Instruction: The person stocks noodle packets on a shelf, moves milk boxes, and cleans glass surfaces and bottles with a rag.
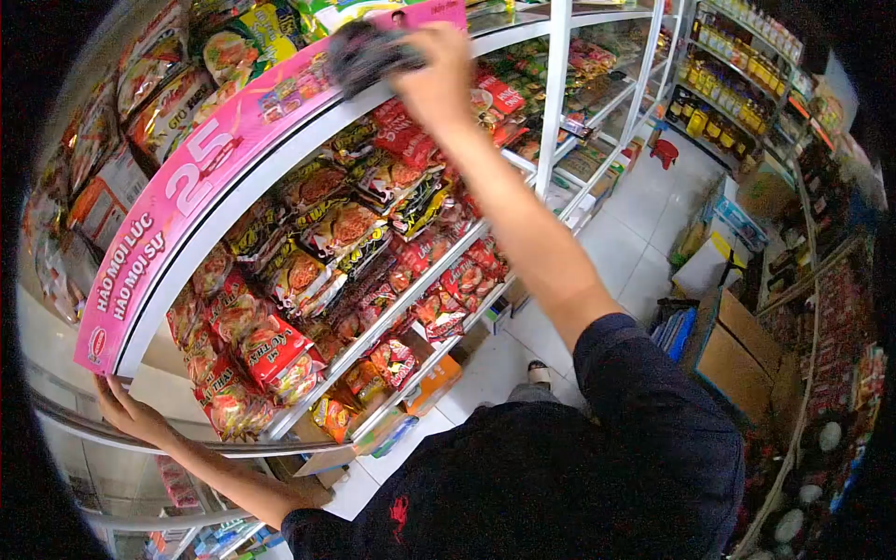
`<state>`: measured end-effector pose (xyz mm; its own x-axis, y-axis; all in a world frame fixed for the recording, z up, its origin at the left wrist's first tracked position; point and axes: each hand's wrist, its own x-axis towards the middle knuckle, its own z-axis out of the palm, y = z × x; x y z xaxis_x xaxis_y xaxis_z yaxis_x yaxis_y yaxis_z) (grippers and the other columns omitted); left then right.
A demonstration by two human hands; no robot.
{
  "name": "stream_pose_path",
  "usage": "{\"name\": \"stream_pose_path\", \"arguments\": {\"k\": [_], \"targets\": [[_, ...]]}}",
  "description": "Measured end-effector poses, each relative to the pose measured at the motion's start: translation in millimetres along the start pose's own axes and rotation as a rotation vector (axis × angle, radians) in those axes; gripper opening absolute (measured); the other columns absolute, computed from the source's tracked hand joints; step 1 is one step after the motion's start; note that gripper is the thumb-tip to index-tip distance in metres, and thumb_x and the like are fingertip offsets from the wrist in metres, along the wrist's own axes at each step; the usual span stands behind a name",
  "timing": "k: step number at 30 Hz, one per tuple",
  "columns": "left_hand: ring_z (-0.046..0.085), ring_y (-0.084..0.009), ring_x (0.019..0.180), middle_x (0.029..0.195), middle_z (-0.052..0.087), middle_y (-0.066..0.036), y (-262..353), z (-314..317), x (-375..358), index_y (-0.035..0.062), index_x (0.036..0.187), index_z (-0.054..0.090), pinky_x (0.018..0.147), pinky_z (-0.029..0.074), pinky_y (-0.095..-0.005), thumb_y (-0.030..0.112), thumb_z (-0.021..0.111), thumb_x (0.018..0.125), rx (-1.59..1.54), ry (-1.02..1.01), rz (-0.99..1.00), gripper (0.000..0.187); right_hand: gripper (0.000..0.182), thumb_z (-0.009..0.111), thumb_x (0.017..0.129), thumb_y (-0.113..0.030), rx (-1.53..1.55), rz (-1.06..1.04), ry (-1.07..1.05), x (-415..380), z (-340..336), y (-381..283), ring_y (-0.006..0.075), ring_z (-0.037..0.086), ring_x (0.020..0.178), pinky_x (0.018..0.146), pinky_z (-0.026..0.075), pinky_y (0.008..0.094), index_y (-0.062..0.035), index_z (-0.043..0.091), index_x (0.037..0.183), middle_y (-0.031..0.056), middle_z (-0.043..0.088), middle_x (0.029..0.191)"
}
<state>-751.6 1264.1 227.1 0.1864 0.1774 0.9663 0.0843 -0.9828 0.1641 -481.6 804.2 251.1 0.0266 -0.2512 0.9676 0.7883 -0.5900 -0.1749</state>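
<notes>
My right hand (439, 75) is closed on a dark cloth (369, 56), blurred by motion, pressed against the upper end of a pink promotional strip (201, 177). This strip, printed with a large "25", runs along the front edge of a white shelf (299, 149). Down at the left, my left hand (131, 411) grips the shelf edge by the strip's lower end; part of its fingers is hidden. Below the strip, packets of instant noodles (327, 229) in black and yellow wrappers lie beside red noodle packets (280, 359).
More noodle packets (168, 103) fill the level above the strip. White uprights (555, 93) divide the shelving. Cardboard boxes (747, 345) stand on the tiled floor (607, 247) to the right. A rack of bottles (733, 84) is at the back, with a red stool (664, 152) before it.
</notes>
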Motion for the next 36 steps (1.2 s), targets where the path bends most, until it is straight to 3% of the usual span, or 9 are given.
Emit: {"name": "stream_pose_path", "arguments": {"k": [3,5,10,14,19,23,25,32,36], "targets": [[0.051,-0.0299,0.100,0.110,0.053,-0.020,63.3,21.8,-31.5,-0.0066,0.112,0.049,0.089,0.036,-0.0371,0.024,0.049,0.087,0.135,0.452,0.143,0.039,0.025,0.072,0.058,-0.016,-0.039,0.227,-0.062,-24.8,-68.8,38.2,0.0302,0.050,0.081,0.069,0.039,0.0379,-0.0025,0.057,0.073,0.0126,0.053,0.081],[0.047,-0.0270,0.097,0.104,0.052,-0.014,78.9,76.9,-108.6,-0.0048,0.108,0.048,0.088,0.035,-0.0416,0.021,0.053,0.083,-0.701,0.292,-0.220,0.037,0.032,0.073,0.059,-0.018,0.130,0.364,-0.373,-78.6,-116.3,28.9,0.0254,0.053,0.085,0.075,0.042,0.0354,-0.0004,0.053,0.077,0.0110,0.052,0.086],[0.046,-0.0187,0.102,0.106,0.052,-0.006,292.9,119.0,-249.9,0.0004,0.113,0.049,0.086,0.037,-0.0304,0.002,0.051,0.076,-1.202,-1.252,-0.445,0.037,0.031,0.071,0.066,-0.017,0.276,0.716,-0.782,-211.9,-228.6,-5.1,0.0235,0.047,0.102,0.092,0.034,0.0355,-0.0029,0.060,0.092,0.0100,0.053,0.101],[0.047,-0.0192,0.102,0.114,0.048,-0.009,377.9,135.1,-341.0,0.0026,0.121,0.040,0.088,0.039,-0.0309,0.022,0.046,0.086,-1.453,-1.839,-1.199,0.041,0.037,0.068,0.069,-0.017,0.221,1.002,-0.606,-245.3,-290.8,-14.1,0.0262,0.042,0.107,0.094,0.031,0.0361,-0.0038,0.056,0.102,0.0124,0.047,0.108],[0.053,-0.0212,0.094,0.108,0.053,-0.009,500.3,155.6,-369.6,0.0054,0.115,0.047,0.082,0.047,-0.0318,0.026,0.051,0.085,-1.533,-2.360,-1.307,0.037,0.053,0.059,0.077,-0.021,-0.113,1.026,-0.523,-234.0,-383.2,-12.6,0.0286,0.030,0.118,0.098,0.026,0.0350,-0.0059,0.037,0.123,0.0156,0.031,0.124],[0.056,-0.0226,0.090,0.101,0.058,-0.009,606.0,152.8,-366.7,-0.0007,0.112,0.049,0.081,0.045,-0.0341,0.017,0.061,0.078,-1.355,-1.537,0.955,0.040,0.059,0.055,0.080,-0.028,-0.310,1.244,-0.119,-231.3,-462.3,-4.9,0.0259,0.023,0.124,0.103,0.018,0.0346,-0.0070,0.030,0.130,0.0130,0.028,0.130],[0.054,-0.0215,0.095,0.104,0.056,-0.011,666.4,106.5,-340.6,-0.0016,0.110,0.052,0.085,0.041,-0.0302,0.004,0.062,0.072,-1.392,-2.075,0.104,0.040,0.063,0.055,0.082,-0.030,-0.002,1.379,0.222,-235.0,-493.0,-1.2,0.0234,0.022,0.126,0.104,0.015,0.0343,-0.0084,0.025,0.133,0.0108,0.026,0.132],[0.053,-0.0227,0.099,0.104,0.056,-0.013,776.3,57.0,-416.9,-0.0020,0.115,0.046,0.086,0.041,-0.0313,0.013,0.062,0.074,-1.750,-2.998,0.305,0.047,0.062,0.065,0.071,-0.017,-0.509,1.293,0.796,-261.7,-589.0,-30.5,0.0204,0.048,0.100,0.086,0.039,0.0311,-0.0041,0.036,0.124,0.0097,0.053,0.105],[0.050,-0.0302,0.103,0.107,0.055,-0.014,821.6,-46.4,-317.5,0.0041,0.109,0.052,0.089,0.039,-0.0375,0.019,0.060,0.076,-2.202,-1.993,2.117,0.037,0.054,0.065,0.066,-0.007,-0.578,1.142,1.159,-351.6,-659.0,-37.4,0.0199,0.054,0.094,0.081,0.044,0.0311,-0.0018,0.046,0.116,0.0098,0.056,0.104]]}}
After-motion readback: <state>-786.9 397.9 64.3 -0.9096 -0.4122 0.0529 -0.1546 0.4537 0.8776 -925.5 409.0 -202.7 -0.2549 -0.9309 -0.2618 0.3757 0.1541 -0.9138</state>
